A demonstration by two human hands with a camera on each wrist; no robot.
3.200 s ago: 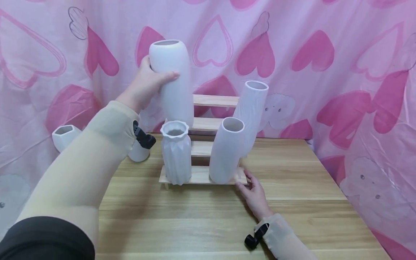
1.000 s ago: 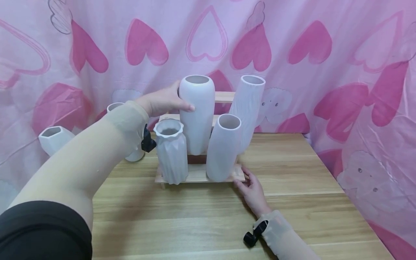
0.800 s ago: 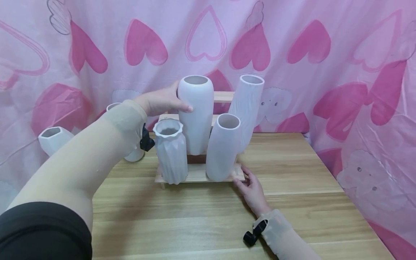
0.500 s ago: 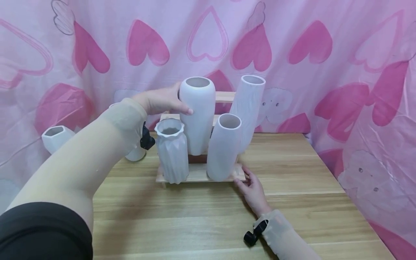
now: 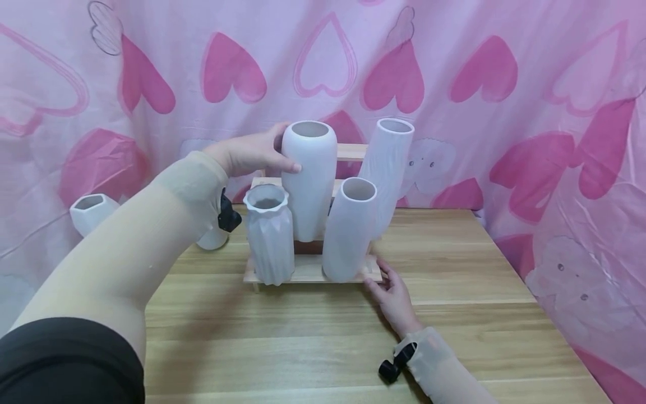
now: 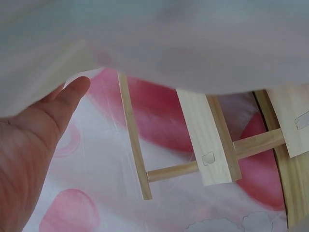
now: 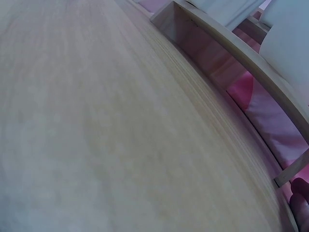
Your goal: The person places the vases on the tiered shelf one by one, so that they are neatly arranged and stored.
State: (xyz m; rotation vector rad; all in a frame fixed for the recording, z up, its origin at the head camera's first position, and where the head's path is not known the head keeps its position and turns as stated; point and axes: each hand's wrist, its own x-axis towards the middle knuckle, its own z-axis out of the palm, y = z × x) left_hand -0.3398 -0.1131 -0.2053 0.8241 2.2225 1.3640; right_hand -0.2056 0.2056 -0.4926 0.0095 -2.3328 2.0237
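Observation:
In the head view, my left hand grips the upper part of a tall smooth white vase, thumb across its front. That vase stands upright on the second step of a wooden tiered stand; its base is partly behind the front row. Below it, on the lowest step, are a white vase with a ruffled rim and a slanted white vase. A taller slanted vase rises behind at right. My right hand holds the stand's front right corner. Only its fingertips show in the right wrist view.
A white angular-mouthed vase and another white vase are partly hidden by my left arm. The wooden table extends in front and to the right. A pink heart-patterned curtain hangs right behind it.
Since the oldest frame, my left hand has brought the tall vase rightward and down onto the second step. During the last second it barely moves. My right hand stays at the stand's corner.

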